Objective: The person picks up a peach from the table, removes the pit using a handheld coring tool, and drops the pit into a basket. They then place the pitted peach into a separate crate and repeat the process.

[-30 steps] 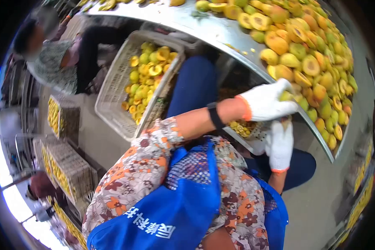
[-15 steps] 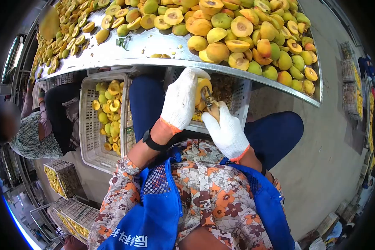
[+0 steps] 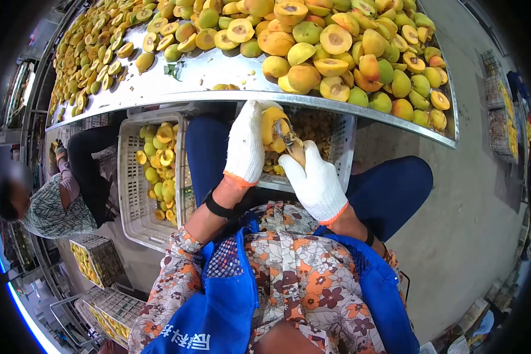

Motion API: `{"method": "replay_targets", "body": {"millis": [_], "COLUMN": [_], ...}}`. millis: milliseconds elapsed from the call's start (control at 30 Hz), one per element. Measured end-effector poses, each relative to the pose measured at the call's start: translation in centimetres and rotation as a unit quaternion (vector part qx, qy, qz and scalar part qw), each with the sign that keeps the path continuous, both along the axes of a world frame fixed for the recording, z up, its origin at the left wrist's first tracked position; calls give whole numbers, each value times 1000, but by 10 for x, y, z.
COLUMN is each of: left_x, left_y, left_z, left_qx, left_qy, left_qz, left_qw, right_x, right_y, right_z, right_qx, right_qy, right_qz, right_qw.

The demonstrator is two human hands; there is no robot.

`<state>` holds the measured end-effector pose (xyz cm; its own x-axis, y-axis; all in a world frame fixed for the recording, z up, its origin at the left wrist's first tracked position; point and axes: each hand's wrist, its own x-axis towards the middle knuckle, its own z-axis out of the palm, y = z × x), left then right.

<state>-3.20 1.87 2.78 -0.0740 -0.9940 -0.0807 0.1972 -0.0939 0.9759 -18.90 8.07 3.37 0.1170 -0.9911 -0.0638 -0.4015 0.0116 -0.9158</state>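
Note:
My left hand (image 3: 245, 144), in a white knit glove, is closed around a yellow peach half (image 3: 270, 127) just below the table's front edge. In my gloved right hand (image 3: 318, 184) is a peach pitter (image 3: 297, 154) with a short wooden handle and a curved metal loop. The loop rests at the peach half's cut face; how deep it sits is hard to see. Beneath both hands, a crate (image 3: 348, 141) between my knees holds brownish scraps and bits of fruit.
A metal table (image 3: 189, 87) ahead bears heaped peach halves (image 3: 336, 38). Left of my knee stands a plastic crate (image 3: 127, 194) of yellow halves. Another person (image 3: 59, 203) sits farther left. More filled crates stand at lower left (image 3: 94, 259) and far right (image 3: 497, 124).
Both hands have shifted slightly left, still holding the peach half and pitter. The peach half has turned a little against the loop. The whole view has moved slightly.

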Motion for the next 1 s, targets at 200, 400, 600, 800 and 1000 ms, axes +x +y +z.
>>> {"method": "replay_targets", "body": {"millis": [200, 400, 600, 800, 1000], "left_x": [7, 6, 0, 8, 17], "left_y": [2, 3, 8, -5, -22], "left_z": [4, 10, 16, 23, 27], "left_qx": [-74, -53, -121, -99, -24], "left_qy": [-61, -116, -197, -251, -275], "left_qz": [-38, -40, -44, -108, -170], "left_qw": [995, 991, 972, 957, 946], "right_x": [2, 3, -1, -2, -2], "right_y": [1, 3, 8, 11, 8], "right_z": [-1, 2, 1, -12, -20], "right_qx": [27, 56, 57, 38, 69], "right_qy": [-1, 9, -5, -28, -17], "right_qz": [-13, -12, 0, 15, 22], "right_qw": [1000, 998, 998, 999, 997]}}
